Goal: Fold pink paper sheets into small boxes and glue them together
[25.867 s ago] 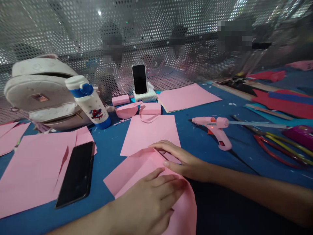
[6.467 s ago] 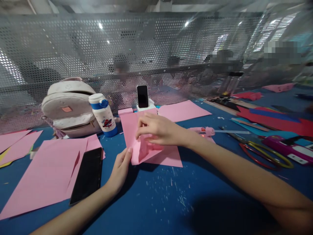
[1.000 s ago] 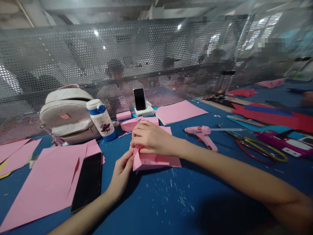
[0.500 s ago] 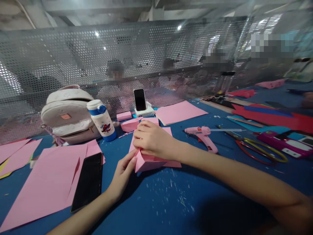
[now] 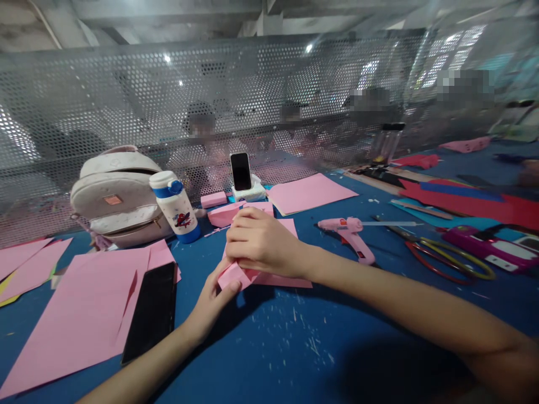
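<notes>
Between my hands is a folded piece of pink paper (image 5: 232, 274), partly hidden by my fingers. My left hand (image 5: 213, 297) pinches its near left end, with the thumb along the front face. Over the top of it curls my right hand (image 5: 265, 241), fingers bent and pressed on the paper; the fingertips are hidden. A flat pink sheet (image 5: 290, 281) lies on the blue table under and behind the folded piece. Right of my right hand rests a pink glue gun (image 5: 349, 231) with a clear glue stick in its back.
Scissors (image 5: 442, 255) and a purple device (image 5: 490, 247) lie at the right. A black phone (image 5: 151, 311) overlaps pink sheets (image 5: 80, 303) on the left. A white bottle (image 5: 177, 207), a backpack (image 5: 120, 196) and a propped phone (image 5: 241, 171) stand before a perforated metal screen (image 5: 261, 84).
The folded pink paper has turned and tilted up between my hands. My left thumb has come round onto its front face; the right hand has barely shifted.
</notes>
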`<state>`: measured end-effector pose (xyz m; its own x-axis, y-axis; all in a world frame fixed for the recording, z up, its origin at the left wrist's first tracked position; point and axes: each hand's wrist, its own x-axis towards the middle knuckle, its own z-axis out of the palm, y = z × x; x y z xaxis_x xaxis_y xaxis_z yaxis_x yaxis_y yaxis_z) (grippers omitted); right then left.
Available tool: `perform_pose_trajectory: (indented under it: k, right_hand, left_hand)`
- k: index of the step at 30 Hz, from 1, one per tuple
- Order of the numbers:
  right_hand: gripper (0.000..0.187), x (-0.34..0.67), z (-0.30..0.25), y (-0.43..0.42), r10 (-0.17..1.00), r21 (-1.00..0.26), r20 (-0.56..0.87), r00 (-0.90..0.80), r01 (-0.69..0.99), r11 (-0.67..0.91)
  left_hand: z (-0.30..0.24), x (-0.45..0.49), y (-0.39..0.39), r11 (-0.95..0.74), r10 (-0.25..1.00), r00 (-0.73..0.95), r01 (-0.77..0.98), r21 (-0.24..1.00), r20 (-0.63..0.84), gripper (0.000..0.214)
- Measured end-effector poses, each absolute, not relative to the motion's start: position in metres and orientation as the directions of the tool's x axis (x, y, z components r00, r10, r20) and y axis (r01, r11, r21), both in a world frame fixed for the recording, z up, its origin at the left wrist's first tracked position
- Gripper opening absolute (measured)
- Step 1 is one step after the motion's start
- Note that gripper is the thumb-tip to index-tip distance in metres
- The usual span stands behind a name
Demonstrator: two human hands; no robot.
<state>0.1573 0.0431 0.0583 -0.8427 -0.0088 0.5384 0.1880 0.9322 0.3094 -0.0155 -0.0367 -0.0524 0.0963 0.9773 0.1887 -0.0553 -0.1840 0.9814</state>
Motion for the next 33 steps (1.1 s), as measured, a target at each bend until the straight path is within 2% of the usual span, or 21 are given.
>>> perform_pose_trajectory:
  k: [6, 13, 24, 33]
  right_hand:
    - [0.019, 0.159, 0.061, 0.045, -0.033, 0.319, 0.534, -0.845, 0.166, 0.933]
    - [0.018, 0.161, 0.064, 0.048, -0.046, 0.305, 0.528, -0.848, 0.139, 0.942]
    - [0.016, 0.164, 0.065, 0.056, 0.003, 0.199, 0.468, -0.884, 0.109, 0.974]
    - [0.015, 0.168, 0.067, 0.065, -0.022, 0.063, 0.455, -0.89, 0.007, 0.998]
  left_hand:
    - [-0.052, -0.015, -0.037, -0.175, 0.974, 0.133, -0.08, 0.981, 0.184, 0.056]
    - [-0.052, -0.017, -0.036, -0.251, 0.966, 0.074, 0.058, 0.966, 0.247, 0.05]
    - [-0.039, -0.013, -0.042, -0.332, 0.943, 0.064, 0.182, 0.926, 0.326, 0.044]
    - [-0.046, -0.015, -0.041, -0.407, 0.913, 0.12, 0.223, 0.886, 0.389, 0.047]
